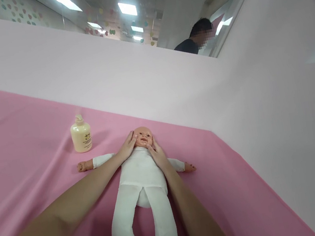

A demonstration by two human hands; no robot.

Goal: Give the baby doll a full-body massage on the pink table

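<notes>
A baby doll (142, 167) with a white cloth body lies on its back on a pink cloth (42, 142), its arms stretched out sideways and its legs toward me. My left hand (127, 146) rests along the left side of the doll's head (143, 132), fingers extended against the cheek. On the opposite cheek lies my right hand (158, 154), open as well, its thumb near the chin and its fingers partly hidden beside the head. Both palms touch the doll without closing round it. Up and left of the head stands a cream pump bottle (81, 137).
White walls (141, 92) border the pink surface at the back and right. Behind a window or opening above the back wall, a person (192, 40) in dark clothing is visible at the right. Ceiling lights (127, 8) shine beyond it.
</notes>
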